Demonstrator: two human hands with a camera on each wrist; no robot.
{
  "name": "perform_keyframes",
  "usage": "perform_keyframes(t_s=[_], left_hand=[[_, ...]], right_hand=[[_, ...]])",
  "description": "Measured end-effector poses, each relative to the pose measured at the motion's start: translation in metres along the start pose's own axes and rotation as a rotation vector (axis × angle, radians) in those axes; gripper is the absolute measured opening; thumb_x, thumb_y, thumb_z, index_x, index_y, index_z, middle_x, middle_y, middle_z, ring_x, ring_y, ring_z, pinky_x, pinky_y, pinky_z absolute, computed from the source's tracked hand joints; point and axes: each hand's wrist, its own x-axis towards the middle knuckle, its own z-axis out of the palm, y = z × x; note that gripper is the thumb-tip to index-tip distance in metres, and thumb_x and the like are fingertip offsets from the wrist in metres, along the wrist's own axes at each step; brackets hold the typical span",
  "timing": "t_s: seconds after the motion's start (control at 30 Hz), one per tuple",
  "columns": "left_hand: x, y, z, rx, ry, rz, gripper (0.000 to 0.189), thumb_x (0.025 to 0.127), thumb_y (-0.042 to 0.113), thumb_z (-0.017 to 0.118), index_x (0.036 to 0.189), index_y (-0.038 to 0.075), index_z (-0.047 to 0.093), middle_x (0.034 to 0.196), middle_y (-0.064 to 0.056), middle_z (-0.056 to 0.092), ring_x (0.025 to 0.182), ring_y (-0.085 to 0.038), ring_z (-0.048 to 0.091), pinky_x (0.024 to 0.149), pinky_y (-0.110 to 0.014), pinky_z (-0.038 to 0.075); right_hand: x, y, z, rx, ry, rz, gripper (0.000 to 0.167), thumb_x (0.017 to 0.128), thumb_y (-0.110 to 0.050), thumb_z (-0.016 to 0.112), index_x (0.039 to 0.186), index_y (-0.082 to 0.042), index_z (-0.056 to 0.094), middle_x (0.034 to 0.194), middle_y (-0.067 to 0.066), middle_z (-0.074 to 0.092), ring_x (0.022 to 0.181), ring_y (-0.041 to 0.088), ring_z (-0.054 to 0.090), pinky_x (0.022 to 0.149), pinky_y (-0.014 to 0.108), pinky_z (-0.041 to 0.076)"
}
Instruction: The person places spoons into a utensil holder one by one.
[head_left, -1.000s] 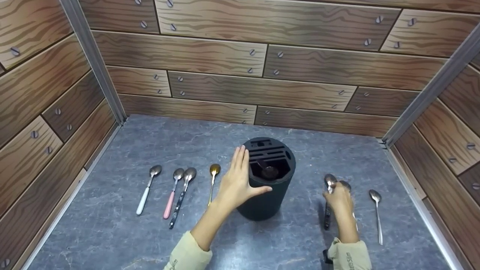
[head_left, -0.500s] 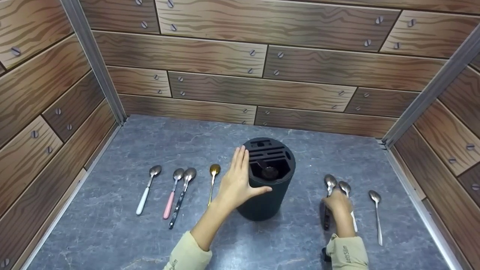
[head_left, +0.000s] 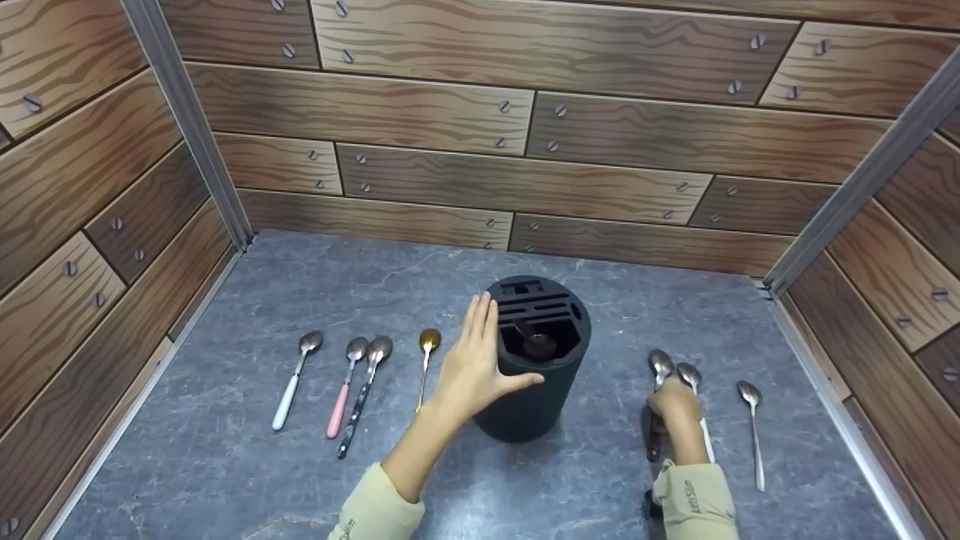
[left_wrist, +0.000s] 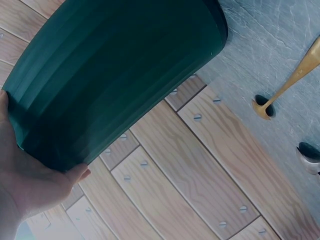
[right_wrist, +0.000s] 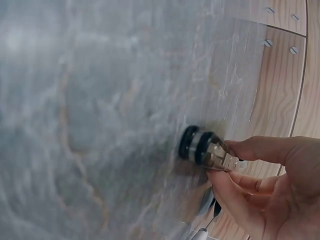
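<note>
A dark green cylindrical utensil holder stands upright on the table, its black top divided into slots and one large compartment. Inside that compartment lies a dark, round-headed utensil. My left hand rests against the holder's left side, fingers straight and thumb stretched across the front. At the right, my right hand pinches the handle of a dark-handled spoon between thumb and fingers; in the right wrist view the dark handle end juts past the fingertips. A white-handled spoon lies close beside it, partly covered by the hand.
Another metal spoon lies farther right. Left of the holder are a gold spoon, a black patterned-handle spoon, a pink-handled spoon and a pale-handled spoon. Wood-patterned walls enclose the grey table.
My right hand has slid a little toward me along the dark-handled spoon, uncovering the white-handled spoon's bowl and more of its handle. My left hand and the holder have stayed put.
</note>
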Motion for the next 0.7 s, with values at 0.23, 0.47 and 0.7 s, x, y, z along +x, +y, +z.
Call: perform_keyframes(t_s=[0.23,0.47,0.7], left_hand=[[0.0000,-0.0002,0.0010,-0.003,0.009,0.001,0.116,0.066,0.071,0.061,0.141,-0.008,0.022,0.148,-0.020,0.017,0.136,-0.031,0.013,0.103,-0.038,0.028],[-0.0011,-0.0003,0.0007,-0.005,0.015,0.001,0.117,0.066,0.072,0.061,0.141,-0.008,0.022,0.148,-0.020,0.018,0.136,-0.031,0.013,0.103,-0.038,0.028],[-0.0011,0.0000,0.0004,-0.010,0.011,-0.004,0.117,0.066,0.072,0.060,0.142,-0.008,0.021,0.148,-0.019,0.016,0.136,-0.029,0.010,0.102,-0.038,0.029]], right_hand=[[-0.0017,0.0000,-0.0029,-0.002,-0.023,-0.013,0.021,0.079,-0.010,0.052,0.086,0.010,0.056,0.071,0.019,0.057,0.061,0.029,0.058,0.068,0.051,0.046],[-0.0033,0.0016,-0.0030,0.003,-0.032,-0.027,0.027,0.079,-0.012,0.051,0.092,0.011,0.055,0.083,0.025,0.058,0.063,0.030,0.058,0.069,0.051,0.046],[-0.0081,-0.0014,-0.0070,0.028,-0.006,-0.077,0.023,0.076,-0.010,0.050,0.086,0.010,0.056,0.082,0.025,0.058,0.062,0.029,0.059,0.059,0.045,0.047]])
